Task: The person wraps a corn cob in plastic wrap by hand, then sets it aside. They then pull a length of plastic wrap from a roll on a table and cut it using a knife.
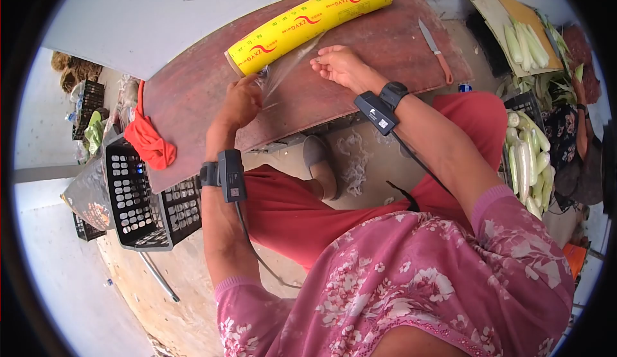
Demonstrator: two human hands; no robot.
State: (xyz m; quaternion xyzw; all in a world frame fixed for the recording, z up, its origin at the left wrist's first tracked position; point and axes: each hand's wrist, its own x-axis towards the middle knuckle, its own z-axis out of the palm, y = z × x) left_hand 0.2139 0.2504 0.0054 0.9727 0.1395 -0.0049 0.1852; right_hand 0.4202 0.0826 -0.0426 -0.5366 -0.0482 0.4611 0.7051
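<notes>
Head view: left hand (243,102) and right hand (342,68) half-curled, holds unclear, beside clear thin plastic film (290,66) off yellow, red-printed roll (310,24) near reddish-brown worktop's (360,68) far edge; even tension limits creasing.

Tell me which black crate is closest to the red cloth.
The large crate at the table's left end, beside the red cloth. Smaller crates sit farther left; another, with pale vegetables, is far right.
</notes>
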